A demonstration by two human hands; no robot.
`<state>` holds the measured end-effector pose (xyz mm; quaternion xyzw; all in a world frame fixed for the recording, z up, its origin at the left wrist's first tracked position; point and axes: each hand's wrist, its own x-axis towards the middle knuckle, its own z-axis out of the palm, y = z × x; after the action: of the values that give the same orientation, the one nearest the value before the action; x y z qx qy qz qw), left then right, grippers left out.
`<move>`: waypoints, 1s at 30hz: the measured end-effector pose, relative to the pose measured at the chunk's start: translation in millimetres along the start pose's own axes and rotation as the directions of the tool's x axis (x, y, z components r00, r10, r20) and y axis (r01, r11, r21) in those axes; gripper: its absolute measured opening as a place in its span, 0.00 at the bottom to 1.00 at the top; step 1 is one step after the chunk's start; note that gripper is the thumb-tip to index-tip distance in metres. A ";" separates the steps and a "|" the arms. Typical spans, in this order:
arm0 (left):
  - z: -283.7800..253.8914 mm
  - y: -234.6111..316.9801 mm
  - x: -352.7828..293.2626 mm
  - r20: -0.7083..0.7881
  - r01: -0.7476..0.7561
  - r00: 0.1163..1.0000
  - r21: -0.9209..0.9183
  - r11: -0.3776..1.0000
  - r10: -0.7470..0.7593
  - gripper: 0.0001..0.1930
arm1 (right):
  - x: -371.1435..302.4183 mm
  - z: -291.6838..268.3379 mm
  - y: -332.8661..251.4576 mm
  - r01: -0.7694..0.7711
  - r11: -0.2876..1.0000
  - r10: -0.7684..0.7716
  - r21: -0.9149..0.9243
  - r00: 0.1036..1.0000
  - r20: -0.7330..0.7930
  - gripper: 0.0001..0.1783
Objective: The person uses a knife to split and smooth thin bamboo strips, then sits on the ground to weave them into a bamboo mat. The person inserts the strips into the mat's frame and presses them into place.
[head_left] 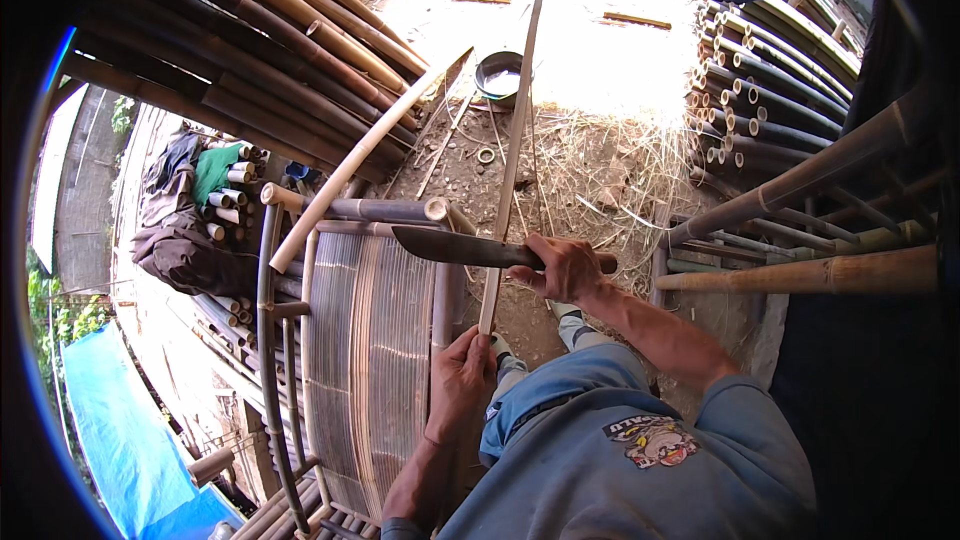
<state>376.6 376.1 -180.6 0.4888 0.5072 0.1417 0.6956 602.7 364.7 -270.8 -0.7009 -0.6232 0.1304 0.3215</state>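
Note:
My left hand [465,365] is closed round the near end of a long bamboo strip [514,155], which points away from me over the ground. In my right hand [563,268] is the handle of a machete [450,245]. Its broad dark blade lies across the strip, a little beyond my left hand, with the tip toward the left. The blade appears to touch the strip; how deep its edge sits I cannot tell. Beside my left hand stands a bamboo bench [375,370] with a slatted top.
A peeled bamboo pole [370,155] leans across the bench's far corner. Stacked dark poles [270,50] fill the far left, and more cut poles [770,90] lie at the right. A dark bucket [498,76] stands ahead, near scattered shavings [610,160]. Thick bamboo rails [800,280] run along the right.

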 end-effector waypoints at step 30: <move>-68.8 -62.6 -126.1 0.131 0.157 0.979 0.008 0.988 -0.157 0.16 | 59.4 -104.1 152.7 -0.412 0.860 0.385 -0.301 0.911 -0.147 0.41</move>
<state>243.6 295.5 -161.2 0.4546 0.4973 0.0545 0.7369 795.2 389.1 -272.5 -0.8627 -0.4637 0.0606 0.1927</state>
